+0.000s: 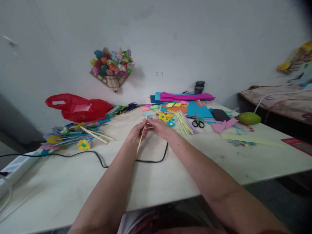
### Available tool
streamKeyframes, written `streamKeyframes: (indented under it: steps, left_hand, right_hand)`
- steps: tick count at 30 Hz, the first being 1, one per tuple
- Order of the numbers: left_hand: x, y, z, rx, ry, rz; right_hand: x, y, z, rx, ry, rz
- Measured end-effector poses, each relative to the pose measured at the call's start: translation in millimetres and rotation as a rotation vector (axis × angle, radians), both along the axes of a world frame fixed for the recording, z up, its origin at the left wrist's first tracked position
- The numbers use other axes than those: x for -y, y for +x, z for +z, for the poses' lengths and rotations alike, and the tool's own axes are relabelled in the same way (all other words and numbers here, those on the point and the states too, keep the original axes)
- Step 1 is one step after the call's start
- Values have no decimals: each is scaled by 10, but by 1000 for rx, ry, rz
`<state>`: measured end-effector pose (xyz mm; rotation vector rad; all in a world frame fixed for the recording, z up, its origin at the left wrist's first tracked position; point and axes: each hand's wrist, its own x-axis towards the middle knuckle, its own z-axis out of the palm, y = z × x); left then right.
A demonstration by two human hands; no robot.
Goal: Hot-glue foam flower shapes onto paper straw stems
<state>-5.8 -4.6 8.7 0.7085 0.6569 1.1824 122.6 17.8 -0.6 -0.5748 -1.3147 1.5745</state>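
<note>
Yellow, pale and slender, the strip [139,143] is near the middle of the frame, grasped in the fingers of the left hand [137,132]; the right hand [158,126] has its fingertips curled at the upper end, though whether they pinch it or only touch it I cannot tell. Its long axis runs close to upright in the frame, leaning a little: the top end points up towards the wall [170,42], the tail slants down and left beside the left forearm. What looks like a light blue flower [147,114] sits at that top end, but it is small and blurred, so I can't be sure it is attached. A hard pinch could crease so thin a strip, and an uneven pull between the two hands could twist the top or tear the petals. The tail could also bend if the forearm pressed on it, or snag on the black cord [152,161] close by. Just right of the hands are yellow flowers [162,117], then a fan of loose strips [182,125] and scissors [198,123] on the bench [156,188]; a red bag [85,112] lies at the left of the frame, above a heap of stemmed flowers [62,136].
</note>
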Motion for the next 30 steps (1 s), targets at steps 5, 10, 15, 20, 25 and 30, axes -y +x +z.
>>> streamKeyframes:
  steps: [5, 10, 15, 20, 25, 30]
  left_hand:
    - [0, 16, -13, -62, 8, -1]
    - [-7, 6, -29, -111, 22, -13]
    - [-1, 2, -23, -114, 11, -43]
    - [-19, -12, -32, -129, 25, -6]
    - [-43, -51, -53, -111, 45, -25]
    - [-36, -61, -65, -100, 90, -41]
  right_hand:
    - [-52, -5, -19, -31, -58, -172]
    - [-74, 14, -17, -27, -71, -208]
    - [-66, 19, 0, 44, -54, -288]
    - [-102, 63, 8, 129, -19, -347]
    - [-220, 206, -6, 395, 179, -538]
    - [-334, 371, -42, 514, 238, -811]
